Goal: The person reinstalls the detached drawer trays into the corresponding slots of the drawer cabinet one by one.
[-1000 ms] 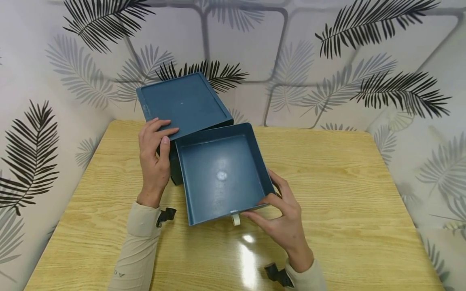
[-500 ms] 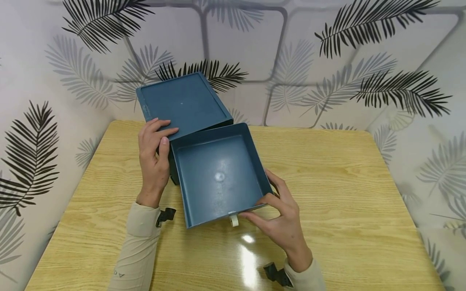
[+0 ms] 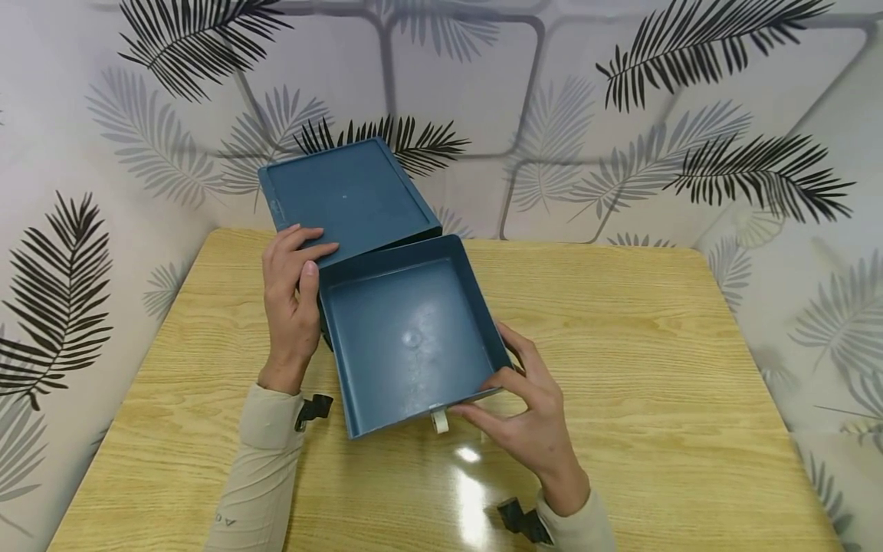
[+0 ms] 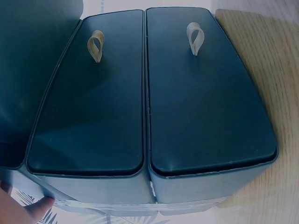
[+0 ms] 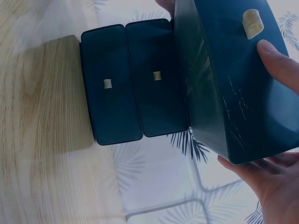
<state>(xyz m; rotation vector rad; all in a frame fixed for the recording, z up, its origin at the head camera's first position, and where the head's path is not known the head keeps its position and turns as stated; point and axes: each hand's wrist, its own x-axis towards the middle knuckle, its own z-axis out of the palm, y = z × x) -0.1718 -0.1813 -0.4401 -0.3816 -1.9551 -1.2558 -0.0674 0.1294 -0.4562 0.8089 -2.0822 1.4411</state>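
Note:
A blue plastic drawer cabinet (image 3: pixel 348 195) stands at the back left of the table, turned at an angle. Its top drawer (image 3: pixel 407 345), bare inside, is out in front at a skewed angle, its back wall right at the cabinet's front edge. My right hand (image 3: pixel 534 414) grips the drawer's right front corner, thumb on the front face near a pale loop pull (image 3: pixel 439 421). My left hand (image 3: pixel 288 299) rests on the cabinet's front left corner, fingers lying on the top and thumb down along the front. In the left wrist view, two lower drawers (image 4: pixel 107 116) sit closed, each with a loop pull.
The wooden table (image 3: pixel 641 368) extends to the right and in front of the cabinet. Behind it rises a pale wall (image 3: pixel 455 84) printed with feather-like leaves. A black wrist camera (image 3: pixel 313 410) sits at the left cuff, another at the right.
The drawer has shifted left and slightly toward me, with my right hand moving along on it. My left hand and the cabinet have stayed in place.

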